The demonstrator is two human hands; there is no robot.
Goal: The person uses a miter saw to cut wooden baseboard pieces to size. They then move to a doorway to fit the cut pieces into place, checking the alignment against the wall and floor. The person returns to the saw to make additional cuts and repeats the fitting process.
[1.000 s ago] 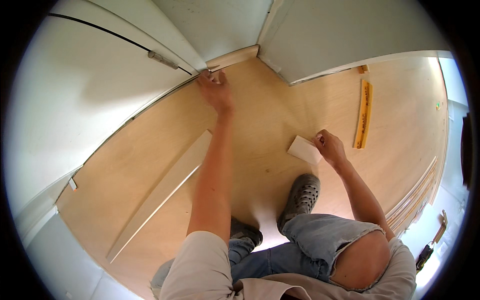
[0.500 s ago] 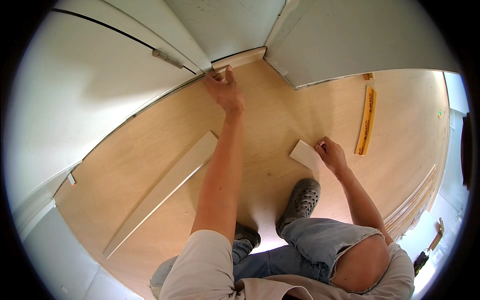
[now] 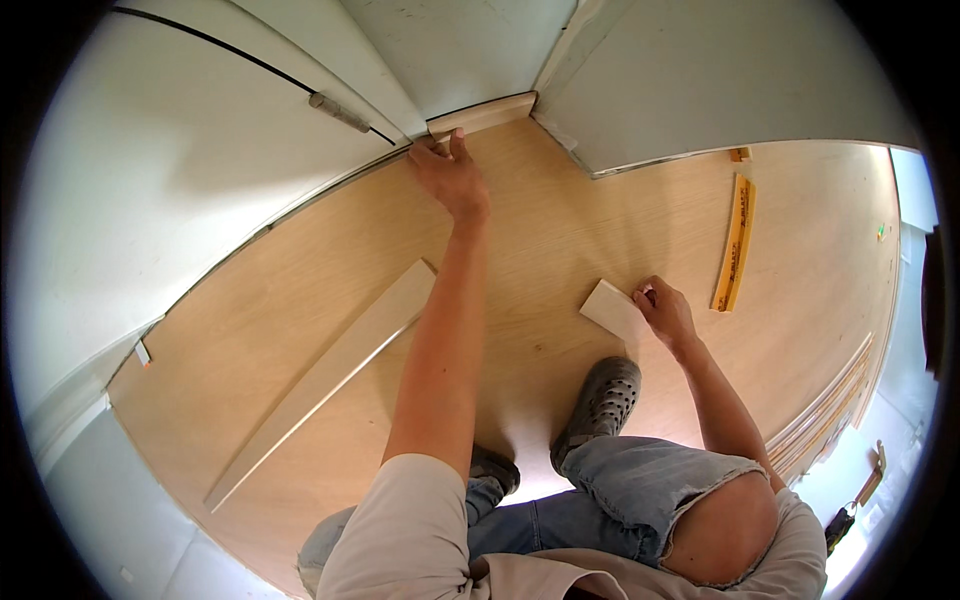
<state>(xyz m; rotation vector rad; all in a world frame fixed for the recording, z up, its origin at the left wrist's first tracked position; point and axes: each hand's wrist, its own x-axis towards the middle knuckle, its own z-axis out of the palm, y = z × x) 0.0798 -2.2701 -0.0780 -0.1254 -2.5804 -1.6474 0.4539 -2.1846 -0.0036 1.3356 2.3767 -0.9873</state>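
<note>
One bare right hand (image 3: 667, 311) gripped a small pale rectangular board (image 3: 611, 308) | bare left hand (image 3: 455, 182) curled beside pale wooden skirting (image 3: 495, 113), grasp unclear

Floor (image 3: 545, 250): light wood-grain, bowed by the fisheye. Left wall (image 3: 150, 250): off-white, thin black line (image 3: 268, 63) running diagonally across it with a grey cylindrical fitting (image 3: 338, 112), soft shadow below. Rear wall (image 3: 455, 50): grey-white, scuffed. Right wall (image 3: 720, 75): plain grey, meets rear in a corner. Bright glare (image 3: 855, 555) lower right.
</note>
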